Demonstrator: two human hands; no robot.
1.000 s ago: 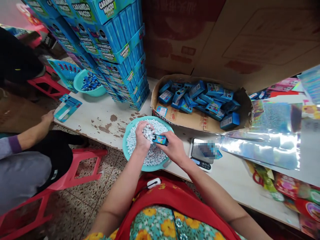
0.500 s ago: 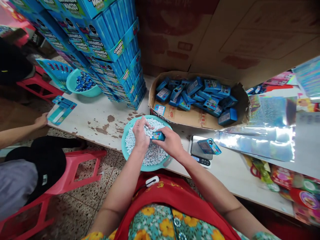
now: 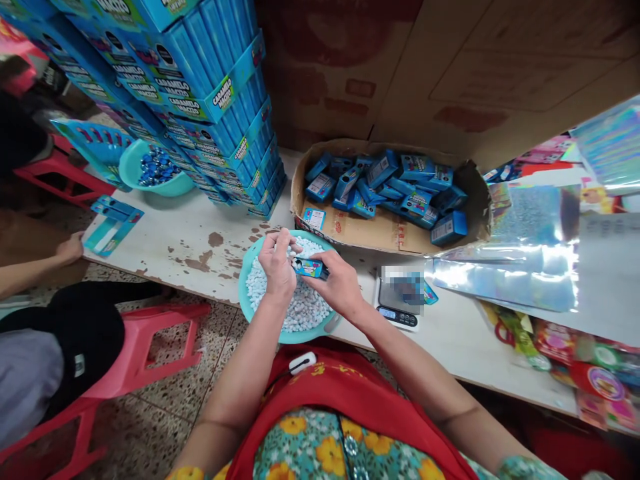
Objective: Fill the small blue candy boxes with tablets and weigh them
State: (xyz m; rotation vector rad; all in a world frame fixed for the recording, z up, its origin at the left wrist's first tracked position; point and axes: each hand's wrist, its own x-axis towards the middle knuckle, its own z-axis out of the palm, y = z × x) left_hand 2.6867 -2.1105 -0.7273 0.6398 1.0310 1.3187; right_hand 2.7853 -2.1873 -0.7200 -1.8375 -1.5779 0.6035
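My right hand [image 3: 337, 280] grips a small blue candy box [image 3: 309, 267], holding it lengthwise above the light-green basin [image 3: 245, 293]. Small white candies [image 3: 305, 313] fill that basin. At the box's left end is my left hand [image 3: 279, 263], its fingers curled in a cupped grip with a few white candies showing by the fingertips. How many candies it holds is hidden. To the right, a digital scale [image 3: 397, 316] lies on the table, and what sits on it is blurred out.
Beyond the basin stands a cut-down cardboard tray [image 3: 370, 230] with several blue boxes. Tall stacks of blue display boxes [image 3: 210, 107] rise at left, beside a bowl of blue-wrapped candies [image 3: 157, 187]. Shiny film sheets [image 3: 530, 247] lie right. Another person's hand [image 3: 70, 248] touches the table's left edge.
The blue box has turned so its printed side shows more, and its left end now meets my left fingers. The whole view has shifted slightly.
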